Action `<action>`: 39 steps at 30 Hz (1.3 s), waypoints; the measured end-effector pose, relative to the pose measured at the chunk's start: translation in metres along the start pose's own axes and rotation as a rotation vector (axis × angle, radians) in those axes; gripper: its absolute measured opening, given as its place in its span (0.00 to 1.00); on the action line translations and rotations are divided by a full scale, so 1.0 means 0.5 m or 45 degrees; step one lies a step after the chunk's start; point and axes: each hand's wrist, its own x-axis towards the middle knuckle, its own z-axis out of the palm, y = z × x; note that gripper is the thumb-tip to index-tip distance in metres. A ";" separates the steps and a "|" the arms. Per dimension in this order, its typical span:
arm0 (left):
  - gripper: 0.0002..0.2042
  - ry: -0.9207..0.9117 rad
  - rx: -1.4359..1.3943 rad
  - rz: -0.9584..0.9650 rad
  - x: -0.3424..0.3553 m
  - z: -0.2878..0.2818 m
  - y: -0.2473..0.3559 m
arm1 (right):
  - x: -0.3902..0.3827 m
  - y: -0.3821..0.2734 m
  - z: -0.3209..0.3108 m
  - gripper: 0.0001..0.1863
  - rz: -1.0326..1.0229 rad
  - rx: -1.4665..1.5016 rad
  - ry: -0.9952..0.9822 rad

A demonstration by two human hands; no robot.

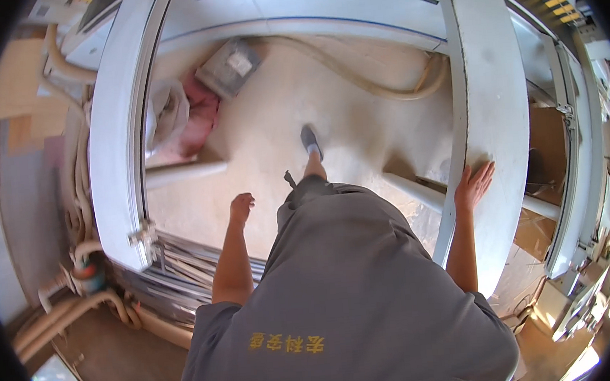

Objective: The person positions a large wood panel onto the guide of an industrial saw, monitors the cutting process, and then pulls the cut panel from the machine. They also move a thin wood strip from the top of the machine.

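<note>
Rests right hand point(474, 186) palm-down, flat and released, on long pale-grey flat-topped beam point(495, 104) along right side; holds left hand point(241, 208) loosely bent and released, in mid-air over dusty beige floor point(358, 136), between that beam and long white beam point(114, 112) at left. Stands with dark-grey shoe point(308, 136) ahead of hands and bundle of long thin strips point(195, 274) near close end of white beam. Has, farther ahead, crumpled pink-red sack point(201, 118) beside rumpled off-white bag point(168, 109), dusty grey boxy object with white label point(224, 75), and long beige flexible hose point(363, 85) curving toward right beam, before white flat-panelled cabinet point(340, 5).
</note>
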 end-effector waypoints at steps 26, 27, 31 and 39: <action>0.14 -0.268 0.434 0.035 0.589 0.126 0.585 | 0.504 -0.117 0.079 0.43 0.586 0.015 0.185; 0.15 -0.197 0.420 0.085 0.587 0.139 0.592 | 0.562 -0.140 0.077 0.43 0.524 0.075 0.231; 0.16 -0.228 1.098 1.028 0.636 0.124 0.537 | 0.777 -0.188 0.123 0.41 0.380 0.195 0.294; 0.20 -0.206 0.788 -0.091 0.595 0.310 0.612 | 1.019 -0.104 0.185 0.41 0.407 0.062 0.270</action>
